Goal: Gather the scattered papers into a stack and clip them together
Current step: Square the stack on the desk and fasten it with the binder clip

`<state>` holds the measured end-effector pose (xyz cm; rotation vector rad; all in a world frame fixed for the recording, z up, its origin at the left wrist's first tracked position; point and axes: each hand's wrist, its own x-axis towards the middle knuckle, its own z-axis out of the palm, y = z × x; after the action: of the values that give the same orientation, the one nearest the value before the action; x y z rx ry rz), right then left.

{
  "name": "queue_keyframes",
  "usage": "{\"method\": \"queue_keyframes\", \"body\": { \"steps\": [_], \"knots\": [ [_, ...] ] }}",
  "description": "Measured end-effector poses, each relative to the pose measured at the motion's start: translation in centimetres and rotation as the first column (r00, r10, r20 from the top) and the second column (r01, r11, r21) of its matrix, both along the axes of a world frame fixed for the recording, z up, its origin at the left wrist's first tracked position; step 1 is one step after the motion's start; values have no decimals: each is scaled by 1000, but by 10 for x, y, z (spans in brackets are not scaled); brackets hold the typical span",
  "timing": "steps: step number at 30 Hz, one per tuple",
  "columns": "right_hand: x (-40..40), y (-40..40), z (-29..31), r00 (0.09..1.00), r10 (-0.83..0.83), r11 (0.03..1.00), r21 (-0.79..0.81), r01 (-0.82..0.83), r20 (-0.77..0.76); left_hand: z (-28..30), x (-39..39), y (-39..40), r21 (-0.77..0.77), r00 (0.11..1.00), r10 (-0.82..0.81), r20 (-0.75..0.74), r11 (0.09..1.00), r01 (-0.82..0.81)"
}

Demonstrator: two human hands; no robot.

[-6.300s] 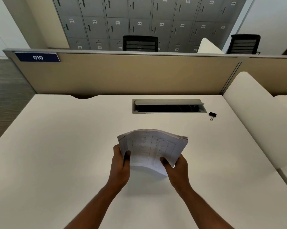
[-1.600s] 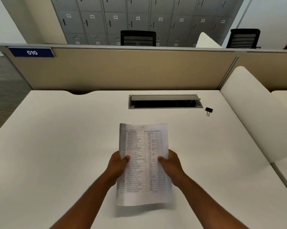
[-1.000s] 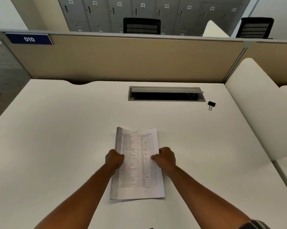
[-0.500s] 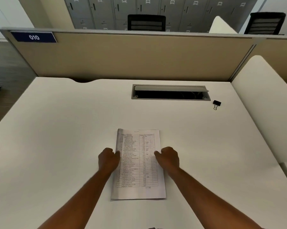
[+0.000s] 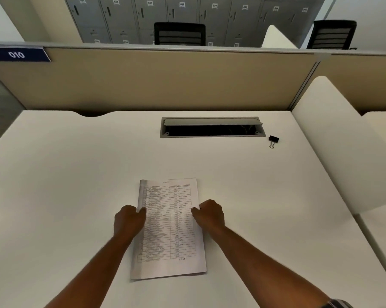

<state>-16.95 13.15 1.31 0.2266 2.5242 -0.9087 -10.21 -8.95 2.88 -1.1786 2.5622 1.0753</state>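
Papers gathered on the desk, clip waiting to be used.

The stack of papers (image 5: 168, 227) is lying flat on the white desk (image 5: 54, 185), its edges looking well aligned, so the gathering part seems done. The left hand (image 5: 128, 222) is resting at the left long edge with curled fingers; the thumb is touching the sheet, but I cannot tell if it is really holding it. The right hand (image 5: 209, 213) is sitting at the right edge in the same way, with the same doubt. The black binder clip (image 5: 273, 140) is lying well apart, far right, just beside the open cable tray (image 5: 212, 127), so the clipping is not yet done. Behind the desk a beige partition (image 5: 165, 81) with a "010" label (image 5: 17, 54) is standing; further back, grey lockers (image 5: 187, 12) and two black chairs (image 5: 179, 33) are showing.
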Motion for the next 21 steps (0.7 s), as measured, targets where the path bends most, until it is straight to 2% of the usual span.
{"method": "queue_keyframes", "body": {
  "steps": [2, 4, 8, 12, 17, 21],
  "knots": [
    [-6, 6, -1, 1000, -12, 999, -33, 12, 1, 4, -1, 0, -7, 999, -19, 40, 1000, 19],
    [-16, 18, -3, 999, -34, 998, -59, 32, -33, 4, -5, 1, -78, 999, -9, 42, 997, 12],
    [-44, 50, 1, 992, -88, 993, -91, 79, -96, 3, -28, 22, -191, 997, -75, -30, 979, 68],
    [-84, 89, -3, 971, -234, 968, -102, 229, -40, 6, -66, 54, -255, 974, -196, -115, 953, 162],
    [-137, 136, -2, 939, -333, 941, -94, 325, -89, -3, -123, 101, -295, 888, -424, -179, 884, 363],
    [-177, 169, -1, 913, -392, 919, -82, 385, -109, -21, -161, 136, -346, 792, -599, -113, 771, 534]
  ]
}}
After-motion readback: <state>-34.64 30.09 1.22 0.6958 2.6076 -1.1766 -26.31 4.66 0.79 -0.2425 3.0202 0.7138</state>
